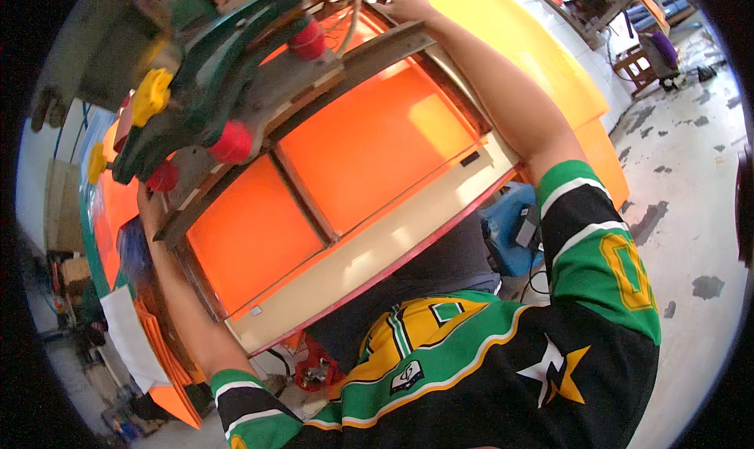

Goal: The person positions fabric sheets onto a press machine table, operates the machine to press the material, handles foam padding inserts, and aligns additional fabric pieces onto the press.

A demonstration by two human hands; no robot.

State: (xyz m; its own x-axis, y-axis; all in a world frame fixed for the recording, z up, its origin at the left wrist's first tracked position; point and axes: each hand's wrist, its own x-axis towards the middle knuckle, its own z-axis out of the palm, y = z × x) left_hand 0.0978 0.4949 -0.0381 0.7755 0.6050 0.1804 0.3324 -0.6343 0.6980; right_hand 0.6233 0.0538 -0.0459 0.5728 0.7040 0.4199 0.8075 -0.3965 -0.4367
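A dark metal frame with crossbars lies across a bright orange sheet. Beneath it is a cream board with a red near edge, close to my body. At the frame's far right corner, my right hand has its fingers bent over the edge, with the fingertips partly hidden. Along the left side my left forearm reaches up, and my left hand is mostly covered by the frame and the green machine part. That part carries red knobs and yellow knobs above the frame.
Yellow sheets are stacked beyond my right arm. Orange sheets and a white sheet stand at the left. A blue machine is near my right elbow. A wooden stool stands on the worn floor at the right.
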